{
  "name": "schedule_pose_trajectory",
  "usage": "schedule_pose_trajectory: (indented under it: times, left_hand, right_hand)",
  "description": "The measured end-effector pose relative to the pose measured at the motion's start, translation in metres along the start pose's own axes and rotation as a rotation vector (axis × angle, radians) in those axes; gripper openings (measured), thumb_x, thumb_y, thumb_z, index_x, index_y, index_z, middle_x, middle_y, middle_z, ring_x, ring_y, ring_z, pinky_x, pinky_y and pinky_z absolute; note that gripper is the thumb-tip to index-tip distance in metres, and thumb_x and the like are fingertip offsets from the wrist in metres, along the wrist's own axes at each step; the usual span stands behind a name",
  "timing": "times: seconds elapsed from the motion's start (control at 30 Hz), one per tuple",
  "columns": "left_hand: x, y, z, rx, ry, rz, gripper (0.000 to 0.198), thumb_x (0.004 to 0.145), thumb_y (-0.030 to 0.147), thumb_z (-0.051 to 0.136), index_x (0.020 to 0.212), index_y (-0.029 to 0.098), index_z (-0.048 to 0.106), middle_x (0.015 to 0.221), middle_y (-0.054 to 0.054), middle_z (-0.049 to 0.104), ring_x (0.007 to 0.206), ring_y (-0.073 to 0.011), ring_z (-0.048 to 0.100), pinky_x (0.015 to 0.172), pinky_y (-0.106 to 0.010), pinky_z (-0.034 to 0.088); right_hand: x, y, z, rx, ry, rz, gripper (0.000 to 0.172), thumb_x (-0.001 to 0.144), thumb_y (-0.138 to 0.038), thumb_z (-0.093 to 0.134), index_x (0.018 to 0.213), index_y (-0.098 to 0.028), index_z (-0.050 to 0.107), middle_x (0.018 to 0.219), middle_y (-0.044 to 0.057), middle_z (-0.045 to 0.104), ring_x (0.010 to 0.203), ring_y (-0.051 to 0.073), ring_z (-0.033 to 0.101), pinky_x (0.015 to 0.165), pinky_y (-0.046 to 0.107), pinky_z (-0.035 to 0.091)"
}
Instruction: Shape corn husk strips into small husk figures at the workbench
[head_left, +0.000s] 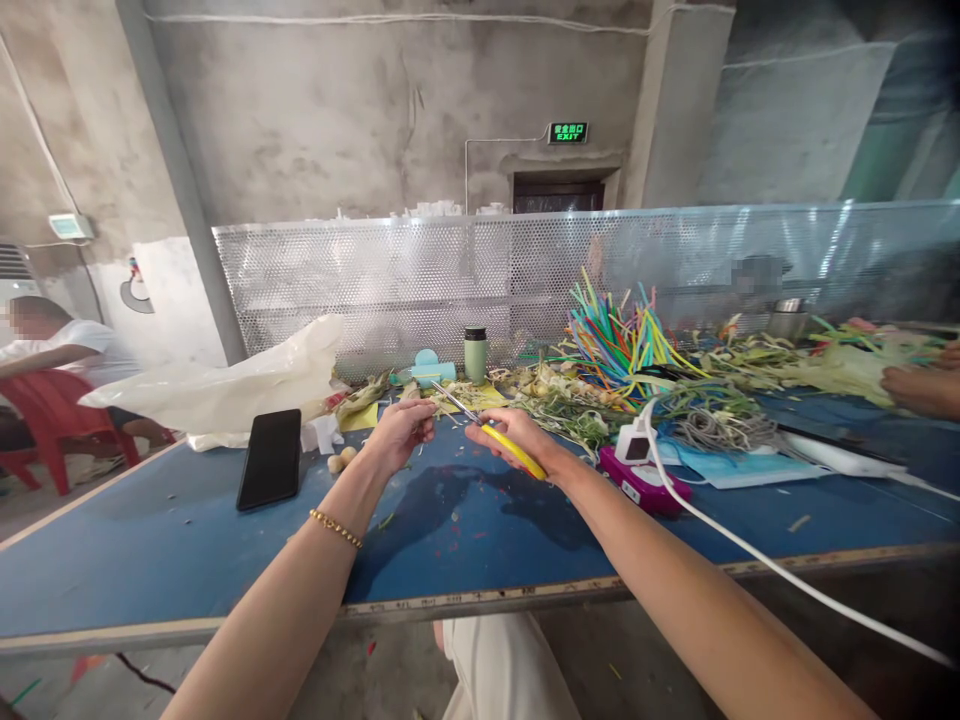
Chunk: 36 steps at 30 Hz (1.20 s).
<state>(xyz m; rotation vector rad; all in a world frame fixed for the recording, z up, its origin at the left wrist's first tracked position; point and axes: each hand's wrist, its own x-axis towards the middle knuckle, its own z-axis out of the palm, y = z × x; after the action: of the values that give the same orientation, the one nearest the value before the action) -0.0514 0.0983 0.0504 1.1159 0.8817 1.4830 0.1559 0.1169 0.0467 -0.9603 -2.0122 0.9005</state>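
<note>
My right hand (517, 437) is closed round the yellow handles of a pair of scissors (487, 428), whose metal blades point up and left. My left hand (401, 430) is pinched shut just left of the blades, on something too small to make out. Both hands hover above the blue table (225, 560), near its middle. A beaded bracelet (335, 527) sits on my left wrist.
A black phone (270, 458) lies left of my hands, beside a white plastic bag (232, 385). A green cup (475, 355), coloured strips (622, 345), plant scraps (570, 400), a pink device (645, 480) with a white cable (750, 550) lie behind and right. Another person's hand (922, 388) rests far right.
</note>
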Motion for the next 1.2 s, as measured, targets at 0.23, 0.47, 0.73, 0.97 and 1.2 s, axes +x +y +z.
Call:
schedule_pose_trajectory:
  times: [0.23,0.47,0.73,0.97,1.2]
  left_hand:
    - [0.002,-0.0014,-0.0034,0.042,0.041,-0.062,0.012,0.067,0.017,0.073,0.074,0.011,0.065,0.057,-0.003,0.061,0.045,-0.0087,0.052,0.044,-0.02,0.036]
    - [0.0039,-0.002,-0.0056,0.049,0.053,-0.049,0.016,0.065,0.016,0.076,0.073,0.011,0.063,0.056,-0.001,0.061,0.042,-0.0084,0.051,0.043,-0.021,0.035]
    - [0.0041,-0.0022,-0.0061,0.06,0.089,-0.038,0.018,0.064,0.017,0.076,0.073,0.011,0.062,0.055,-0.001,0.06,0.042,-0.009,0.051,0.044,-0.021,0.034]
    - [0.0047,-0.0032,-0.0061,0.06,0.073,-0.033,0.018,0.066,0.018,0.075,0.074,0.011,0.061,0.056,0.0,0.059,0.043,-0.0086,0.051,0.046,-0.021,0.036]
    - [0.0034,-0.0027,-0.0048,0.068,0.071,-0.04,0.016,0.067,0.018,0.074,0.073,0.012,0.06,0.055,0.0,0.059,0.042,-0.0082,0.049,0.045,-0.021,0.035]
  right_hand:
    - [-0.001,-0.0019,-0.0011,0.01,-0.004,0.008,0.04,0.073,-0.056,0.07,0.082,-0.017,0.062,0.049,-0.005,0.05,0.037,0.007,0.041,0.038,0.02,0.029]
    - [-0.0012,-0.0021,-0.0013,0.005,-0.006,0.014,0.041,0.074,-0.057,0.069,0.082,-0.017,0.063,0.048,-0.005,0.049,0.037,0.007,0.039,0.038,0.02,0.028]
    - [-0.0024,-0.0039,-0.0017,-0.071,0.015,-0.016,0.04,0.075,-0.057,0.067,0.082,-0.017,0.065,0.05,-0.004,0.05,0.039,0.008,0.04,0.038,0.021,0.028]
    - [-0.0005,-0.0014,-0.0012,-0.136,0.042,-0.056,0.039,0.075,-0.055,0.068,0.082,-0.016,0.065,0.049,-0.005,0.049,0.04,0.008,0.042,0.042,0.021,0.029]
    - [-0.0002,-0.0015,0.0009,-0.185,0.062,-0.051,0.04,0.075,-0.057,0.067,0.075,-0.016,0.063,0.047,-0.004,0.049,0.038,0.008,0.042,0.04,0.021,0.028]
